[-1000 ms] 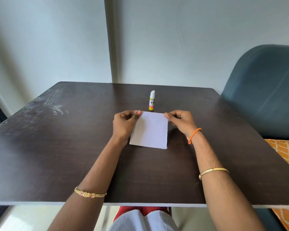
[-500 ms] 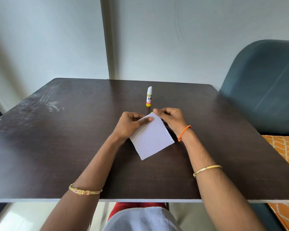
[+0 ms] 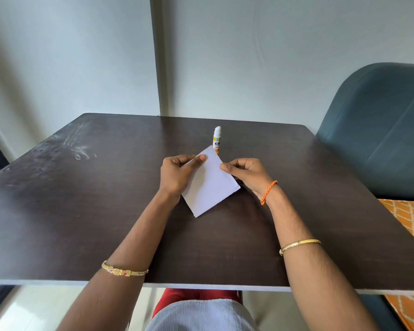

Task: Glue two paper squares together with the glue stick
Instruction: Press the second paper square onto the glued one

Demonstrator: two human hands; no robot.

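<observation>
I pinch the white paper [image 3: 209,181] with both hands, left hand [image 3: 177,172] and right hand [image 3: 245,173] closed on its upper edges, just before the upright, capped glue stick [image 3: 217,139]. I'm probably separating the squares; next, fetch the stick.

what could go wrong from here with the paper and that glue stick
1. The paper is lifted and turned cornerwise, and its far corner sits right in front of the upright glue stick; a push forward might tip it.
2. Left hand and right hand pinch only the edges, so the sheets could slip out of line. Whether two sheets are there cannot be told.
</observation>
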